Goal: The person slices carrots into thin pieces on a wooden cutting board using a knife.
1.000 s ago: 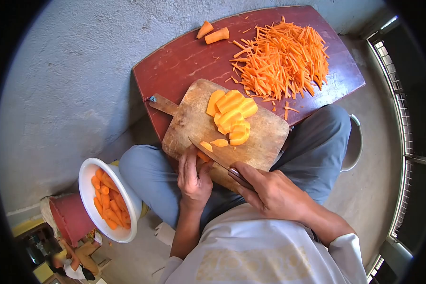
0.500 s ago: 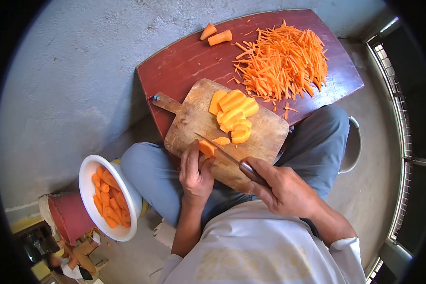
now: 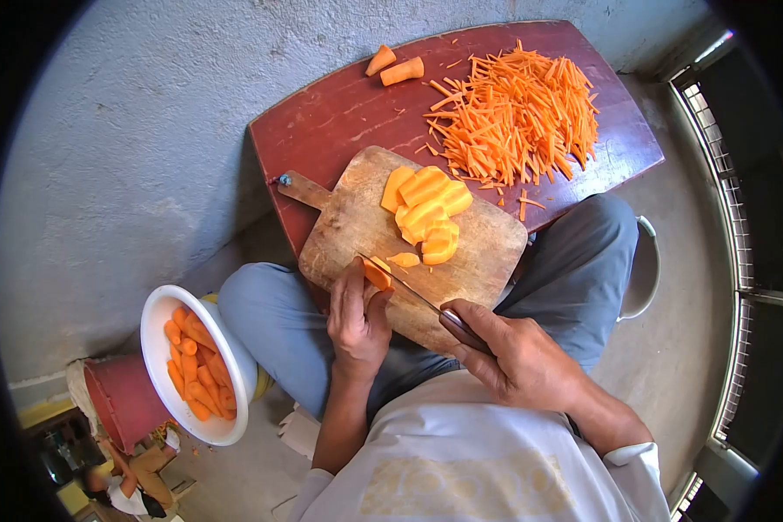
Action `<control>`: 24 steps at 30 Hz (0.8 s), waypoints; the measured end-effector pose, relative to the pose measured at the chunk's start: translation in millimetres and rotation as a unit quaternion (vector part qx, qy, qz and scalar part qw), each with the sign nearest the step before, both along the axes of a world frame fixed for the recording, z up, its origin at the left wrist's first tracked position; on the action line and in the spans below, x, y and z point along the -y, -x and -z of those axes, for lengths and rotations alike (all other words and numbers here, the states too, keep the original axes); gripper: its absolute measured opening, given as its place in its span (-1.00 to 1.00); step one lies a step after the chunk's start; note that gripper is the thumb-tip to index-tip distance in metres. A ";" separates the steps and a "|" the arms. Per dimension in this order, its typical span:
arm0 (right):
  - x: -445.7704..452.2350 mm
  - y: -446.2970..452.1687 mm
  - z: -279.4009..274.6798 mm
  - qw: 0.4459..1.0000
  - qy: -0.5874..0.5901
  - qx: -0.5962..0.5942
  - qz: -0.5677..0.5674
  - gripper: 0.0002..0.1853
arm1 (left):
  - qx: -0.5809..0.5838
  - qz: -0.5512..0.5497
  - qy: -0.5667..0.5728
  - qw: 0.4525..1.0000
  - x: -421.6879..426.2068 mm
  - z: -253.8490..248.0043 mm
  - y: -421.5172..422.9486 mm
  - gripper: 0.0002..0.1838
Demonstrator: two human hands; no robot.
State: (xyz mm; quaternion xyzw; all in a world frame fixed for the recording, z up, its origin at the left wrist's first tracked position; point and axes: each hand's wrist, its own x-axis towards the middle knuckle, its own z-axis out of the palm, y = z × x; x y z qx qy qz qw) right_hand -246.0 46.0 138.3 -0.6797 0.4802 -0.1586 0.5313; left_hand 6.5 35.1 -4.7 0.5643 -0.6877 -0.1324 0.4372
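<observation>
My left hand (image 3: 358, 326) grips a short piece of carrot (image 3: 376, 276) at the near left edge of the wooden cutting board (image 3: 344, 230). In my right hand (image 3: 524, 357) is the dark handle of a knife (image 3: 428, 306), its blade lying against the carrot piece. A thin slice seems to be parting from the piece along the blade. Just beyond the blade lies a small carrot slice (image 3: 404, 259). Farther up the board, several wide orange-yellow carrot slices (image 3: 428, 213) overlap in a loose pile.
A large heap of carrot sticks (image 3: 518, 113) covers the right of the red table (image 3: 309, 122). Two carrot chunks (image 3: 402, 70) lie at its back edge. Whole carrots fill a white bowl (image 3: 152, 348) at left, near a red bucket (image 3: 126, 396). Another person (image 3: 135, 483) is at lower left.
The knife blade has shifted slightly over the carrot piece, where a slice now shows behind it. Both hands keep their grip in nearly the same place. The view has drifted slightly.
</observation>
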 end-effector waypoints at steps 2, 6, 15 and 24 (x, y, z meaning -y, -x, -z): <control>0.7 0.7 2.1 1.000 0.009 0.011 -0.011 -0.42 | 0.006 0.002 0.004 1.000 0.6 0.5 -0.2 -0.46; 0.4 -2.3 -6.7 1.000 -0.015 0.001 0.002 -0.46 | 0.003 0.003 0.004 1.000 0.1 -0.8 -0.6 -0.45; 4.1 -10.4 7.2 0.999 0.028 0.012 -0.019 -0.47 | 0.029 0.012 0.017 0.999 0.7 -3.3 -0.8 -0.44; 35.0 -39.4 58.1 0.996 0.088 0.020 -0.022 -0.64 | 0.039 -0.009 0.022 0.999 -0.4 -0.4 0.4 -0.44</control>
